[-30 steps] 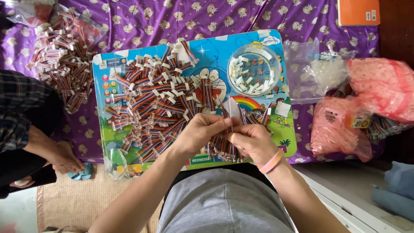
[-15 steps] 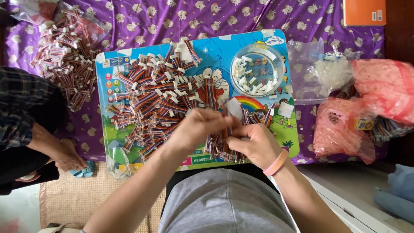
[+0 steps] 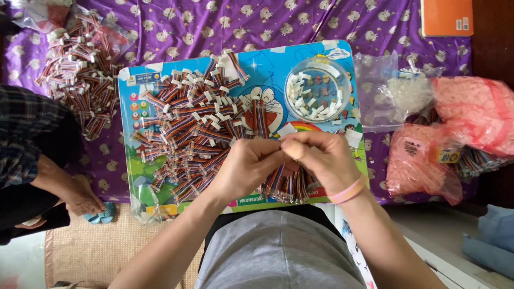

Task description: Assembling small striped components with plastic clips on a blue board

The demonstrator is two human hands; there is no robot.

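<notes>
My left hand (image 3: 247,167) and my right hand (image 3: 321,156) meet over the front right of a colourful cartoon board (image 3: 278,69). Together they pinch a short striped ribbon cable with a white connector (image 3: 282,143); its far end is hidden by my fingers. A bundle of the same cables (image 3: 286,186) lies just under my hands. A big heap of striped cables with white plugs (image 3: 198,126) covers the board's left and middle. A clear round bowl (image 3: 317,94) with small white connectors sits at the board's far right. A pink band is on my right wrist.
Another heap of cables (image 3: 80,80) lies on the purple patterned cloth (image 3: 187,27) at far left. Another person sits at left, one hand (image 3: 80,195) near a woven mat. Pink bags (image 3: 471,120) and a clear bag (image 3: 399,93) lie right. An orange book (image 3: 445,17) is top right.
My hands stay together over the same spot; the fingers have shifted slightly on the cable. The view has tilted a little, and the other person's hand barely moved.
</notes>
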